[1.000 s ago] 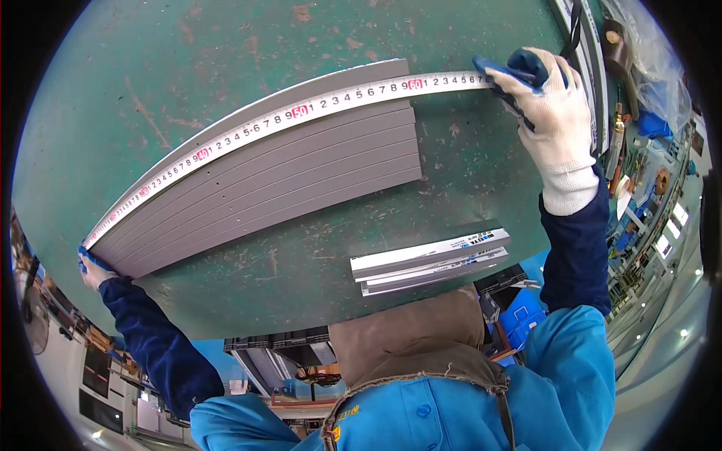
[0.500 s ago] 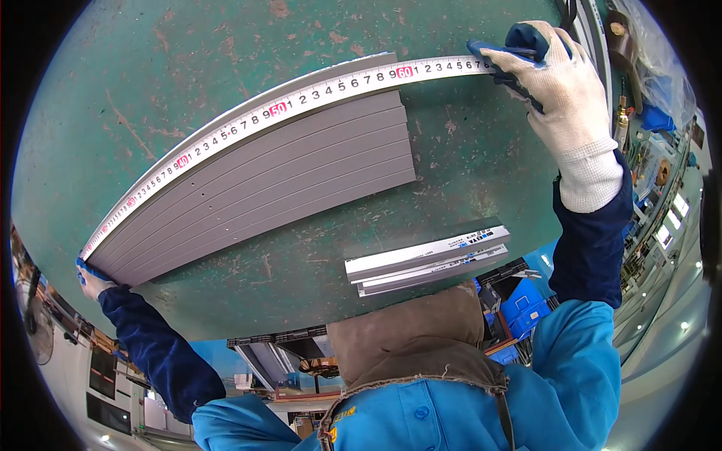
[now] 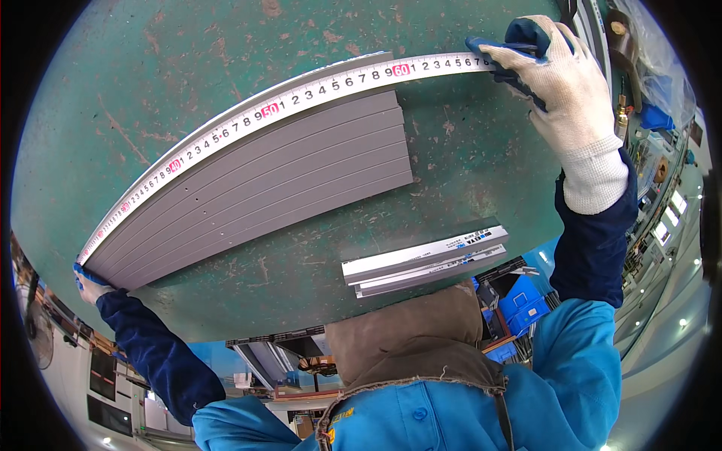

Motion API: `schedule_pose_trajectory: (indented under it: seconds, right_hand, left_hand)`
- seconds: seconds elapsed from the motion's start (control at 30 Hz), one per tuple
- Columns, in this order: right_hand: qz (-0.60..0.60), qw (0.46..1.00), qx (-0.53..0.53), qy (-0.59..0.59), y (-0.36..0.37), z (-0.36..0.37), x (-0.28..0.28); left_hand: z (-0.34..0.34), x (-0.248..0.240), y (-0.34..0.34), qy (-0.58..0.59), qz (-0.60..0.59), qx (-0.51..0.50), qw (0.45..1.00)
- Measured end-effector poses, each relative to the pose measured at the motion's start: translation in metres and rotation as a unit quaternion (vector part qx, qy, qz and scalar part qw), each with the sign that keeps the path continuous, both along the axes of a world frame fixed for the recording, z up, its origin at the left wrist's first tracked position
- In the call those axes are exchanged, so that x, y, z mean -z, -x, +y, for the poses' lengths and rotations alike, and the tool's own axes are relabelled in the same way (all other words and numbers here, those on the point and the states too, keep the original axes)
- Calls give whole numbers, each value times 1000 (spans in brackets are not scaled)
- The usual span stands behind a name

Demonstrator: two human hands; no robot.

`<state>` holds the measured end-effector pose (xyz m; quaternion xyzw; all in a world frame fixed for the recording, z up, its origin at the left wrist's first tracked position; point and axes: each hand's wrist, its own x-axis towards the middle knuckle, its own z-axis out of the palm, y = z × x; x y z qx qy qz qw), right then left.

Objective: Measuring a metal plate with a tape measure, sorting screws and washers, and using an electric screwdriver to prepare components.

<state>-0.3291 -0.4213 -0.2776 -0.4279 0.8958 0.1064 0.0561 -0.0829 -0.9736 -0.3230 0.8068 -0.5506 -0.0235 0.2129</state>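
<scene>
A white tape measure [image 3: 309,96] is stretched across the far edge of several long grey profiles [image 3: 301,165], which lie side by side on the green worktop. At its far left end my left hand [image 3: 92,286], gloved in white and blue, is closed on the tape at the profiles' end; its fingers are partly hidden. Past the profiles' right ends, my right hand [image 3: 568,94] grips the other end of the visible tape between thumb and fingers. A dark blue part shows in that grip, but I cannot tell glove from tape case.
Two or more short grey profiles with white printed film [image 3: 425,259] lie near the front edge of the scuffed green worktop [image 3: 481,143]. Blue bins [image 3: 523,307] stand below that edge. Tools and clear plastic wrap [image 3: 662,56] crowd the right side.
</scene>
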Motion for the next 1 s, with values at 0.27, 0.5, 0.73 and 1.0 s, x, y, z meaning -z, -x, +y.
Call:
schedule_pose_trajectory:
  seconds: [0.27, 0.5, 0.73, 1.0]
  right_hand:
    - [66, 996, -20, 55, -13, -4, 0]
    - [3, 982, 84, 167, -80, -6, -18]
    - [5, 976, 108, 189, -160, 61, -22]
    - [-46, 909, 339, 238, -145, 217, -58]
  left_hand:
    - [-14, -9, -21, 10, -85, 74, 994]
    - [-35, -56, -113, 11, -288, 342, 895]
    - [289, -66, -29, -253, 307, 648, 650]
    - [492, -71, -46, -252, 163, 819, 489]
